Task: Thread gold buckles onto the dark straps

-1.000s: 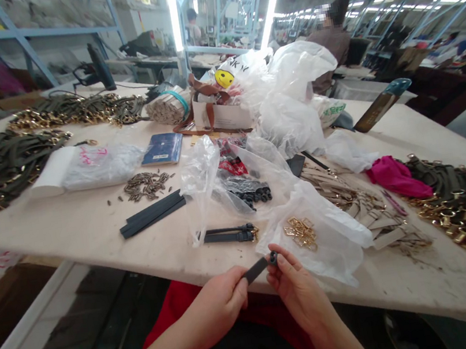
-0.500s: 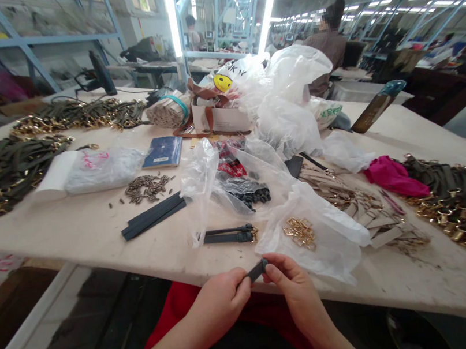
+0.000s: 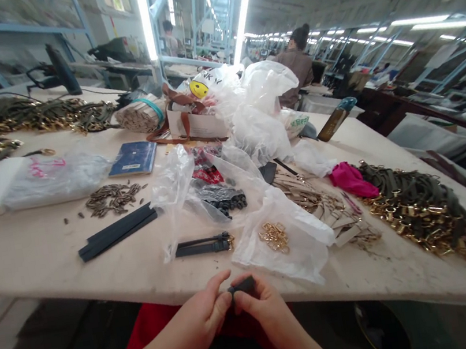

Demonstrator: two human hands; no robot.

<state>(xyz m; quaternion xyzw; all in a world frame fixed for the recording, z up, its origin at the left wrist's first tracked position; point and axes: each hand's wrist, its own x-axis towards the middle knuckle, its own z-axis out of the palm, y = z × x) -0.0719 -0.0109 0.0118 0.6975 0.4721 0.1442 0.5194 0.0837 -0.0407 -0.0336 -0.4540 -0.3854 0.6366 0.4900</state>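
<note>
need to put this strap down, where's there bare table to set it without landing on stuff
Bare table lies left of the dark straps, below the small metal pieces. Another free strip runs along the near edge right of the plastic bag. The middle is crowded with bags and gold buckles.

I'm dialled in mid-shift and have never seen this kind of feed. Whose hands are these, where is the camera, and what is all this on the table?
There is no machine here: the camera sits on a person's head and looks forward and down, so the two bare hands at the bottom are that person's own. The left hand and right hand meet just below the table edge, and both pinch a short dark strap. On the table lie a finished strap with a gold end, flat dark strips, a clear bag with gold buckles, small black parts, and at the right a pile of straps. Another person sits far behind.
</note>
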